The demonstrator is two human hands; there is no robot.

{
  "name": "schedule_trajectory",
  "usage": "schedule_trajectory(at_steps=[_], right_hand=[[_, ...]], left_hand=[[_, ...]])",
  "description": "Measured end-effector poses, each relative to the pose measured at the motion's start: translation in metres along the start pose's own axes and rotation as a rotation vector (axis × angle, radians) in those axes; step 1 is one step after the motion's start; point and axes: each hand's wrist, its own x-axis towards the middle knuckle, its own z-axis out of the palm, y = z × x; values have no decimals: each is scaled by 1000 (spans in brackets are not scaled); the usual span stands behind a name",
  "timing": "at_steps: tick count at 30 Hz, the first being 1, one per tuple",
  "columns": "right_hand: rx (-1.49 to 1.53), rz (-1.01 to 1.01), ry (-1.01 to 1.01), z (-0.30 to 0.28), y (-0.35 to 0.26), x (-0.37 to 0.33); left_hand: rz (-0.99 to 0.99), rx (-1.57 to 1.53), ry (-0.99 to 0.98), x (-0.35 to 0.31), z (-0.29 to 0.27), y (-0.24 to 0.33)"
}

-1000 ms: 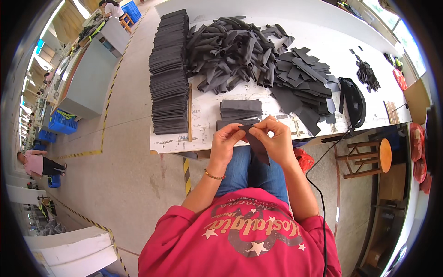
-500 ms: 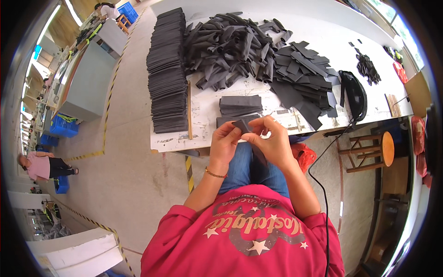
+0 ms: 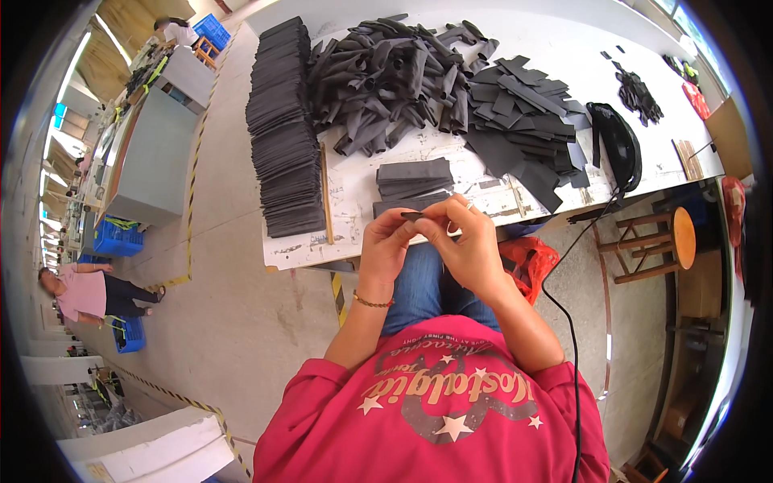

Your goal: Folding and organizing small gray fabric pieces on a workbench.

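Note:
Between my two hands, just off the table's front edge, is a small dark fabric piece [image 3: 412, 216], mostly hidden by my fingers. My left hand [image 3: 384, 248] pinches its left end, thumb and fingers closed. On the other end the thumb and fingers of my right hand [image 3: 467, 245] are pressed together. Right beyond the hands lies a short stack of flat black fabric pieces [image 3: 415, 179]. Farther back is a heap of black fabric tubes [image 3: 394, 80], with loose flat black pieces [image 3: 523, 113] to its right.
A long, tightly packed row of black pieces [image 3: 283, 137] lines the white table's [image 3: 475, 193] left side, beside a thin wooden strip [image 3: 326, 193]. A black pouch-like object [image 3: 618, 153] with a cable sits right. A wooden stool [image 3: 683, 238] and red bag [image 3: 527, 264] are below; a person [image 3: 84, 291] stands left.
The fabric piece has turned and now shows only a small dark edge between my fingers. My hands have drawn closer together. The person at the left appears nearer.

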Motion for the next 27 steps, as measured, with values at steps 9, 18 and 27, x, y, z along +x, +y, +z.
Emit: schedule_trajectory(at_steps=[9, 18, 27], right_hand=[[404, 252, 57, 1, 39, 6], [501, 279, 113, 19, 53, 3], [478, 246, 142, 28, 62, 1]], left_hand=[[-102, -17, 126, -7, 14, 1], [-176, 41, 160, -9, 16, 8], [-166, 23, 290, -19, 17, -4]])
